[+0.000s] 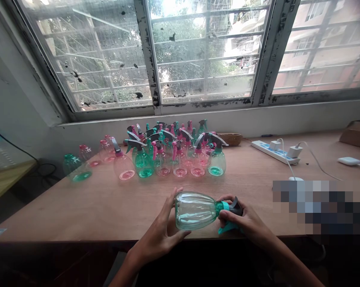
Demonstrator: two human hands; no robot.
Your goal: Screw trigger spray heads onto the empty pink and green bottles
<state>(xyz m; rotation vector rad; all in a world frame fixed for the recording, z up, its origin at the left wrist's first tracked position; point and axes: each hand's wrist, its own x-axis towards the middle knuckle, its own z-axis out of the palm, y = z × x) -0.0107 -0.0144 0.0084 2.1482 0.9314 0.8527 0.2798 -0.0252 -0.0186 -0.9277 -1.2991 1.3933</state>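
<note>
Above the brown wooden worktop, left fingers cradle the pale-green plastic bottle; right fingers grip its grey-and-teal trigger head, best kept straight.

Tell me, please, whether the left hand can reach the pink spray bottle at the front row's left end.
Probably yes: bare table lies between the left hand and the pink spray bottle, though that hand holds the green bottle.

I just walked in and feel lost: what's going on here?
A person's left hand cups the base of a green spray bottle held sideways, while the right hand grips its spray head. Beyond, pink and green spray bottles stand clustered on the table; a few bottles without spray heads stand to their left.
</note>
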